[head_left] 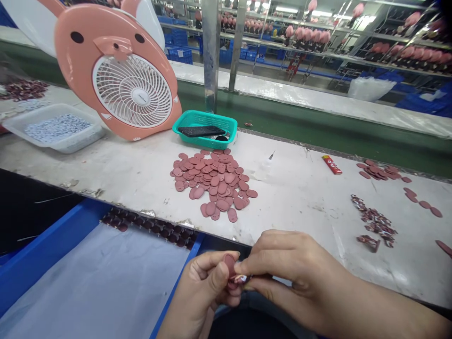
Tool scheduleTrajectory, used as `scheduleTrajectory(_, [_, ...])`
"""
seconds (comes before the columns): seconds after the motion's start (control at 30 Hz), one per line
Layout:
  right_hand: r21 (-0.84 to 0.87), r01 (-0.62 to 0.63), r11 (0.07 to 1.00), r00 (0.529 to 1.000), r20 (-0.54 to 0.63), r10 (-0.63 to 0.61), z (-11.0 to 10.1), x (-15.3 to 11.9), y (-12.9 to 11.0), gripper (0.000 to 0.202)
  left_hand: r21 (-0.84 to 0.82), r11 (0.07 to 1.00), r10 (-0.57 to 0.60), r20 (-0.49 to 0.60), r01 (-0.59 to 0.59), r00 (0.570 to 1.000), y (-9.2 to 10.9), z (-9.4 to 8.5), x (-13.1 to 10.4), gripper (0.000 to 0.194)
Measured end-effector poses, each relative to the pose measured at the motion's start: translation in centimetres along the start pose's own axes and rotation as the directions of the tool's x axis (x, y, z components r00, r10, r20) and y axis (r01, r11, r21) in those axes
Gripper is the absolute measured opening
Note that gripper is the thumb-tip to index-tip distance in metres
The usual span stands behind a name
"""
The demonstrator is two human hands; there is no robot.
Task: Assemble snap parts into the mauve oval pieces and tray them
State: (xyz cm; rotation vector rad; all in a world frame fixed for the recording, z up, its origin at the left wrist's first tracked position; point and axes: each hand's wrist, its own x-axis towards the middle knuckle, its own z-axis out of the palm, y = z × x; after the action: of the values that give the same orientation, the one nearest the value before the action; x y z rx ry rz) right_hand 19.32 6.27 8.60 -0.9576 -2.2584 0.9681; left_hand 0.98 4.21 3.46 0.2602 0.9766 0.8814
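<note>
Between the thumb and fingers of my left hand [206, 287] is a reddish-brown oval disc [229, 264]. My right hand [293, 273] meets it from the right, its thumb and index fingertips pinched on a small shiny brown-and-white piece [240, 278] against the disc. Part of that piece is hidden by my fingers. Both hands are close together just below the table's front edge. Beyond them on the table lies a loose pile of similar oval discs [215, 181]. To the right is a small heap of shiny brown-and-white pieces [377, 223].
A pink animal-shaped fan [137, 96] stands at the back left, beside a green basket [205, 141] with a black phone-like object. A white tray [65, 143] holds small pale pieces. More discs [379, 170] and a red wrapper [332, 165] lie right. A blue crate [52, 254] stands below left.
</note>
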Motion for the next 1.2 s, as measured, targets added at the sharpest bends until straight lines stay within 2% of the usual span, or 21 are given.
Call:
scheduleTrajectory(0.47, [0.052,0.006,0.999,0.999,0.037,-0.008,0.2,0.3,-0.2,0.019,0.006,1.000,0.016,0.068,-0.016,0.998,0.1,-0.5,-0.3,0.034])
scheduleTrajectory(1.0, [0.061,-0.036,0.997,0.997,0.064,0.032,0.1,0.8,-0.3,0.019,-0.027,1.000,-0.013,0.047,0.014,0.999,0.2,-0.7,-0.3,0.031])
scheduleTrajectory(1.2, [0.054,-0.095,0.994,0.988,0.127,0.088,-0.3,0.9,-0.3,0.025,-0.046,0.998,-0.045,0.113,0.050,0.993,-0.2,-1.4,0.4,0.036])
